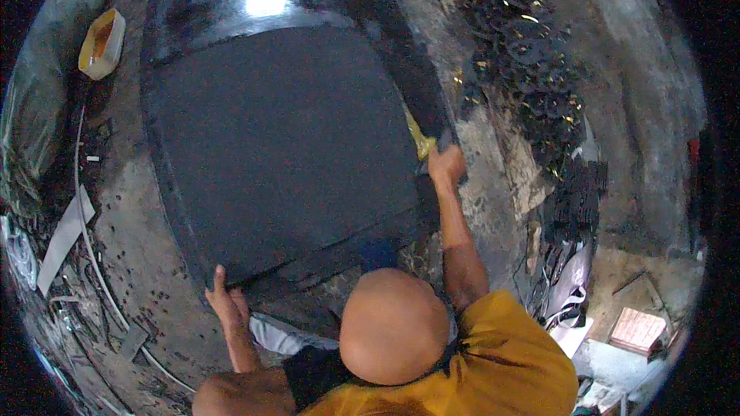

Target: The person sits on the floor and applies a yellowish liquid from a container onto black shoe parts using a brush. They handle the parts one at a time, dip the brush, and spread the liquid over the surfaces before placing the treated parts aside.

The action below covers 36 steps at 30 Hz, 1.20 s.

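Note:
A large matte black sheet point(285, 139) lies over a longer, glossy black sheet point(208, 11) on the ground. At its near left corner my left hand point(229, 304) is closed on the edge, one finger stretched along it. Farther up the right side, my right hand point(445, 166) is closed in a fist around the edge of the black sheet. A crumpled yellow piece point(421, 141) shows just beyond that fist; whether I hold it too, I cannot tell. Along the near side several dark layers overlap, and what lies beneath is hidden.
To the far left stands a yellowish tub point(102, 45) with orange-brown contents, beside a greenish plastic-wrapped bundle point(42, 92). A thin pale hose point(96, 258) runs along the left floor near a white strip point(65, 239). Dark scraps point(532, 69) are heaped at the right.

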### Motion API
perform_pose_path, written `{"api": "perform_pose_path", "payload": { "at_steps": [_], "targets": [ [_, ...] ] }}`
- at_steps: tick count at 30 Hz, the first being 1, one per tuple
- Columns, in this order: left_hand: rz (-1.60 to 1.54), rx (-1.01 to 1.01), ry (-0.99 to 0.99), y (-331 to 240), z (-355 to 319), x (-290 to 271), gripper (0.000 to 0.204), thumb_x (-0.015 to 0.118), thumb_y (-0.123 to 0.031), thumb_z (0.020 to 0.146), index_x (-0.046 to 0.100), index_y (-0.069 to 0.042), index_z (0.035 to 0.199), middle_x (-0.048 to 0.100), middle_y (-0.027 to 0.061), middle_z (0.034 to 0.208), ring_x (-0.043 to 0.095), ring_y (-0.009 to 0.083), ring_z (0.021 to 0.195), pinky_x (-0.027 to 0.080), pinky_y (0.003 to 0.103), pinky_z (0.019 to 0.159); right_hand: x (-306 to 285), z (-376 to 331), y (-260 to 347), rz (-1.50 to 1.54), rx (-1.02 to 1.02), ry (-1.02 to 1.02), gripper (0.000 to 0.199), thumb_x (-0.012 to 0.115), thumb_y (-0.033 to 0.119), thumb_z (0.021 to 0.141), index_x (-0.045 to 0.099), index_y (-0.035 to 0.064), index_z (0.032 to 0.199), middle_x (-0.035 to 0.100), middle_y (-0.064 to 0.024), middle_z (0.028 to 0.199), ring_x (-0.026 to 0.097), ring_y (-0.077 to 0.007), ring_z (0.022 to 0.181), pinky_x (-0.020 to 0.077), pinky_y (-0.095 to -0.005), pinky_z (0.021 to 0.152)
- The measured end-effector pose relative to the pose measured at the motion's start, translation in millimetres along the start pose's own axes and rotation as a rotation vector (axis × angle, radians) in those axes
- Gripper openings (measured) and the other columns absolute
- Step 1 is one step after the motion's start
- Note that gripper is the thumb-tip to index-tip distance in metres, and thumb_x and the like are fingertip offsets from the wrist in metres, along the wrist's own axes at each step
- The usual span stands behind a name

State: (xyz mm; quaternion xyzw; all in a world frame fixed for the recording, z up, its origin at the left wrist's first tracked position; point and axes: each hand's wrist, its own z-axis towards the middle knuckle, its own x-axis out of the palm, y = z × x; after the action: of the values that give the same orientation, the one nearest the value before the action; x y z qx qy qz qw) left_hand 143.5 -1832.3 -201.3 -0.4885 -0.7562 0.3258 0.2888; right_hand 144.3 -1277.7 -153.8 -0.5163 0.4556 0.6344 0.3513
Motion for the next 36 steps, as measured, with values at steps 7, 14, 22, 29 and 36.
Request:
{"api": "perform_pose_path", "payload": {
  "at_steps": [7,14,22,29,36],
  "targets": [
    [-0.041,-0.287,-0.229,-8,-5,24,0.087,0.082,-0.018,0.087,0.026,-0.002,0.152,0.059,0.0145,0.128,0.063,0.0255,0.105,0.052,0.038,0.078,51,128,246,-0.012,-0.245,0.149,0.060,0.080,0.044,0.076,0.070,-0.0042,0.110,0.069,-0.0292,0.116,0.067,-0.0429,0.110,0.0538,-0.0490,0.093],
    [0.042,-0.372,-0.264,-4,-9,11,0.066,0.079,-0.017,0.090,0.041,-0.004,0.143,0.065,0.0050,0.111,0.062,0.0140,0.088,0.050,0.031,0.072,91,22,448,-0.024,-0.874,0.213,0.058,0.071,0.044,0.082,0.070,-0.0013,0.118,0.070,-0.0251,0.118,0.066,-0.0434,0.113,0.0518,-0.0520,0.097],
    [-0.056,-0.327,-0.152,-17,-8,29,0.021,0.075,-0.023,0.094,0.068,-0.009,0.109,0.068,-0.0013,0.095,0.061,0.0091,0.076,0.049,0.026,0.064,95,-137,542,0.125,-1.212,0.346,0.032,0.067,0.024,0.085,0.069,0.0027,0.109,0.070,-0.0278,0.102,0.069,-0.0454,0.096,0.0553,-0.0546,0.083],
    [0.029,-0.399,-0.124,-27,-6,36,0.036,0.077,-0.026,0.093,0.062,-0.007,0.120,0.068,0.0022,0.104,0.063,0.0137,0.087,0.052,0.030,0.071,106,-126,529,-0.029,-1.659,0.308,0.043,0.068,0.033,0.083,0.071,0.0212,0.123,0.074,-0.0142,0.107,0.070,-0.0397,0.099,0.0566,-0.0517,0.085],
    [-0.032,-0.400,-0.265,14,-1,10,0.098,0.082,-0.018,0.088,0.013,-0.005,0.156,0.061,0.0125,0.122,0.063,0.0203,0.096,0.053,0.037,0.073,106,-51,550,0.302,-2.208,0.638,0.028,0.069,0.016,0.074,0.076,0.0076,0.100,0.073,-0.0179,0.093,0.070,-0.0384,0.085,0.0557,-0.0479,0.075]
  ]
}}
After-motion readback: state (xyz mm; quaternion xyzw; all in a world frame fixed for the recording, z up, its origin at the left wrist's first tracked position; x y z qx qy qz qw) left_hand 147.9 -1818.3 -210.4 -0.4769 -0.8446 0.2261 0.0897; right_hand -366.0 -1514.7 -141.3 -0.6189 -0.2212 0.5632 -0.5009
